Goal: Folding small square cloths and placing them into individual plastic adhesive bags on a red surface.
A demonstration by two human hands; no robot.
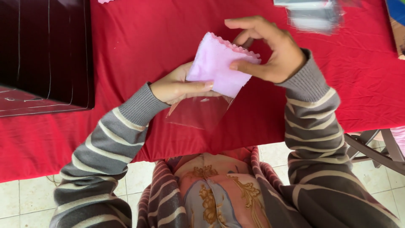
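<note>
pale floor tiles [17, 198] show below us, and our lap in a patterned floral garment [213, 190] sits against the edge of the counter [139, 38], which is draped in red cloth. we wear grey striped sleeves [105, 139].

just above the counter edge, our left hand [177, 86] pinches the mouth of a clear plastic sleeve [198, 112], thumb pressed flat on top, fingers underneath. a folded pink cloth [217, 63] with a scalloped edge has its lower corner tucked into that sleeve; most of it stands out above the opening. our right hand [268, 52] grips the cloth's right edge between thumb and fingers, the forefinger arched over the top.

we judge the bagging about a quarter done: the cloth has entered the sleeve, the rest waits outside, and the mouth is unsealed.

further out on the left sits a dark, glossy maroon box [46, 50]. at the far edge, upper right, lies a blurred stack of clear packets [314, 14].
</note>
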